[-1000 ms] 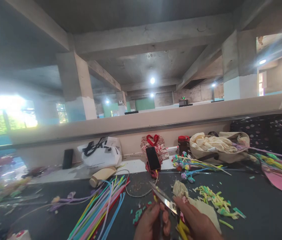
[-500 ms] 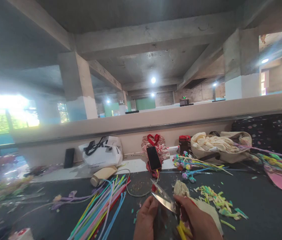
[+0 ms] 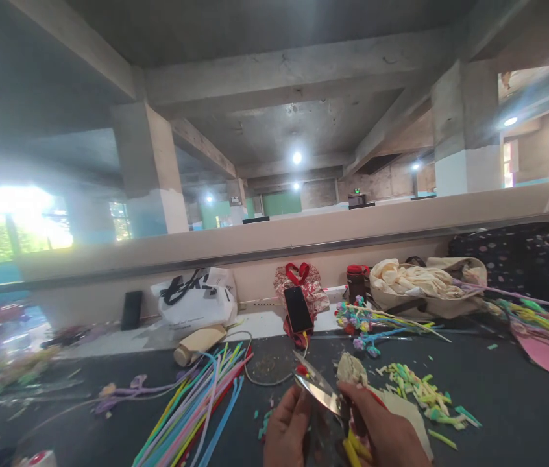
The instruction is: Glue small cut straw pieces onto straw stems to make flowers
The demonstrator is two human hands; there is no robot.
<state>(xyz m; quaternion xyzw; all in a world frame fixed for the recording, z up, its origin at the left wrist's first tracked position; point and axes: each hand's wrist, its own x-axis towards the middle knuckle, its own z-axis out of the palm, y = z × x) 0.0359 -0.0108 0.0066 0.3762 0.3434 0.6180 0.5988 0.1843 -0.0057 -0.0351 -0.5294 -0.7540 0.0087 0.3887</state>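
My right hand [image 3: 386,421] is closed around a pair of scissors [image 3: 320,392], whose shiny blades stand apart and point up and left. Beside it my left hand [image 3: 287,425] is in a pinch, its fingertips close to the lower blade. A small red tuft [image 3: 302,370] shows between the blades, just above those fingertips; whether the left fingers hold it is hard to see. Yellow fuzzy strips [image 3: 356,449] stick out beneath my right palm. Left of my hands lies a bundle of coloured pipe cleaners [image 3: 196,408].
Cut yellow and green scraps [image 3: 423,389] lie right of my hands, near a crumpled beige cloth [image 3: 351,368]. Behind are a phone [image 3: 298,309], pipe-cleaner flowers [image 3: 359,324], a white bag [image 3: 196,301], a dark bottle [image 3: 356,282] and a beige bag [image 3: 425,301]. A low partition [image 3: 255,250] runs behind.
The view has shifted slightly. The red tuft between the blades shows more clearly. Both hands keep nearly the same place, and the scissors stay open.
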